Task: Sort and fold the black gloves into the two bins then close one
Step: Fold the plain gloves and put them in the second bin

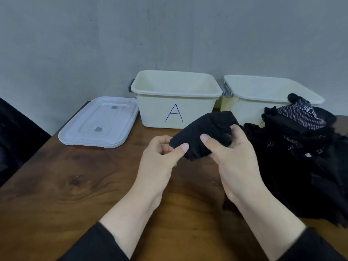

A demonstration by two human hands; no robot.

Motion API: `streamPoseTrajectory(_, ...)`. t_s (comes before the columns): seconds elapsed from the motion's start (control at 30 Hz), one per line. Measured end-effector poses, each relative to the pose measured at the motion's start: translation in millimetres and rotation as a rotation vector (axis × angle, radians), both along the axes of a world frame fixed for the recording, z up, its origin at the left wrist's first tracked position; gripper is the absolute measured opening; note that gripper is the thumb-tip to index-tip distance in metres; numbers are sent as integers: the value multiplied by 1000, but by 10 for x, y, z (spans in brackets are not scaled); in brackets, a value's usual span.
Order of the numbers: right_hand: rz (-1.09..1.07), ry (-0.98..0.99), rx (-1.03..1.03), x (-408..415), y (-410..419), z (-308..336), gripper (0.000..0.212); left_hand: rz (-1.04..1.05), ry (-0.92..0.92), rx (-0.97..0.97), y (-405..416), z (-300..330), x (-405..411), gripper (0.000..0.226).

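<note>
A folded black glove (203,127) is held above the wooden table, just in front of the cream bin marked A (156,112). My left hand (160,159) pinches its lower left corner between thumb and fingers. My right hand (233,155) grips its right side, thumb on top. Bin A stands open and looks empty inside. A second cream bin (246,108) stands open to its right, partly hidden by a heap of black gloves (305,157), some with white dots.
A white lid (98,123) lies flat on the table (66,185) left of bin A. Grey latches (227,91) sit between the two bins. A grey wall stands close behind them. A dark object (17,132) is at the left edge.
</note>
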State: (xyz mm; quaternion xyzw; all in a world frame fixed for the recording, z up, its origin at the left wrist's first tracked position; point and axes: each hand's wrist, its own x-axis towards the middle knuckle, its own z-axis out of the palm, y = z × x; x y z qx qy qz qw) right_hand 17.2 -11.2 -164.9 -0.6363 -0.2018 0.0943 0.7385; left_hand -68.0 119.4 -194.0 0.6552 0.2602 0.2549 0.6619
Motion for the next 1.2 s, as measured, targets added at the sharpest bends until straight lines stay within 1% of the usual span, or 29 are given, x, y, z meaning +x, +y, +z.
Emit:
streamPoseTrajectory(0.03, -79, -150, -62, 30, -39, 15, 28, 19, 16, -95, -13, 22, -5, 24)
streamPoseTrajectory(0.07, -124, -299, -122, 70, -83, 30, 35, -7, 9, -260, -25, 55, 0, 26)
streamPoseTrajectory(0.1, -130, -458, -199, 112, -127, 53, 44, -77, -14, -453, -35, 109, 4, 35)
streamPoseTrajectory(0.13, -97, -630, -274, 161, -162, 71, 48, -169, -50, -630, -37, 179, 2, 45)
streamPoseTrajectory(0.17, -47, -814, -344, 215, -195, 80, 45, -268, -90, -754, -33, 258, -1, 54)
streamPoseTrajectory(0.2, 23, -986, -406, 279, -221, 65, 41, -350, -124, -808, -22, 315, 8, 60)
streamPoseTrajectory(0.23, 109, -1113, -472, 329, -239, 69, 41, -399, -144, -799, -7, 359, 25, 60)
streamPoseTrajectory(0.27, 200, -1190, -533, 384, -262, 78, 44, -407, -151, -750, 10, 386, 60, 53)
streamPoseTrajectory(0.33, 350, -1229, -598, 458, -328, 144, 49, -343, -150, -612, 41, 406, 139, 36)
streamPoseTrajectory(0.37, 395, -1189, -594, 467, -370, 191, 47, -301, -143, -562, 51, 411, 169, 31)
streamPoseTrajectory(0.4, 401, -1101, -561, 464, -404, 228, 44, -275, -143, -530, 56, 413, 194, 29)
streamPoseTrajectory(0.43, 354, -959, -497, 433, -413, 261, 40, -261, -150, -504, 51, 421, 215, 27)
streamPoseTrajectory(0.47, 249, -774, -416, 394, -400, 281, 37, -249, -156, -477, 34, 434, 238, 26)
streamPoseTrajectory(0.5, 149, -549, -344, 360, -370, 312, 39, -238, -163, -445, 9, 460, 260, 25)
streamPoseTrajectory(0.53, 134, -292, -290, 344, -332, 350, 48, -225, -173, -407, -21, 485, 283, 24)
streamPoseTrajectory(0.57, 211, -30, -248, 355, -301, 386, 54, -214, -186, -367, -59, 513, 306, 23)
streamPoseTrajectory(0.6, 326, 169, -207, 378, -286, 420, 53, -206, -201, -325, -99, 537, 330, 23)
streamPoseTrajectory(0.63, 410, 291, -186, 383, -286, 475, 49, -200, -215, -284, -136, 558, 352, 23)
streamPoseTrajectory(0.67, 460, 340, -178, 394, -297, 524, 47, -188, -230, -235, -167, 571, 379, 23)
streamPoseTrajectory(0.73, 482, 313, -162, 445, -331, 592, 47, -159, -255, -107, -223, 604, 438, 27)
streamPoseTrajectory(0.8, 421, 255, -171, 516, -331, 629, 41, -140, -284, -17, -271, 634, 510, 29)
streamPoseTrajectory(0.9, 327, 248, -182, 668, -338, 670, 29, -151, -322, 46, -327, 676, 655, 29)
streamPoseTrajectory(1.0, 303, 202, -225, 929, -396, 839, 29, -195, -360, 75, -299, 690, 818, 25)
streamPoseTrajectory(1.03, 288, 175, -250, 1052, -421, 932, 30, -189, -357, 111, -259, 667, 873, 24)
streamPoseTrajectory(1.07, 267, 137, -277, 1206, -447, 1034, 30, -167, -336, 193, -203, 614, 939, 23)
streamPoseTrajectory(1.1, 242, 95, -311, 1364, -472, 1152, 30, -130, -299, 319, -136, 540, 1012, 23)
streamPoseTrajectory(1.2, 124, 8, -458, 1929, -500, 1453, 30, 11, -224, 752, 65, 278, 1261, 27)
